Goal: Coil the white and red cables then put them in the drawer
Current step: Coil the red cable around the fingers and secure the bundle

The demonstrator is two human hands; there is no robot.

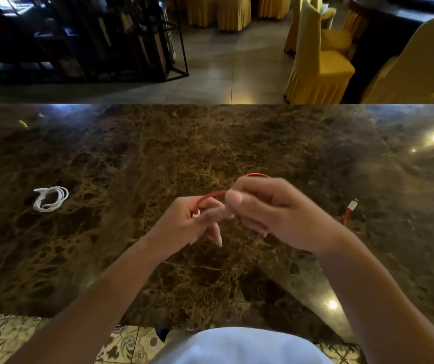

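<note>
Worktop [131, 143]: dark brown marble with gold veining, glossy, with lamp reflections at the right and near edges.

White cable [50, 198]: at the far left, lying flat on the worktop, already wound into a small loose coil, well apart from both hands.

Left hand [192, 222]: left of centre, raised above the worktop. Its fingers [216, 233] are curled, the thumb and forefinger pinching one end of the red cable; a small white plug tip shows at the pinch. Two lower fingers point down toward the worktop.

Red cable [212, 194]: runs in a short arc from the left hand up to the right hand, shows again as a loop over the top of the right knuckles, and trails off behind that hand.

Right hand [271, 208]: just right of centre, touching the left hand at the fingertips. Its fingers are bent closed around the red cable, thumb pressed on top; motion blur hides the exact grip.

Plug [352, 205]: the red cable's other end, white-tipped, lying on the worktop to the right of the right hand.

Yellow chairs [318, 61]: beyond the worktop's far edge, upper right, on a tiled floor.
</note>
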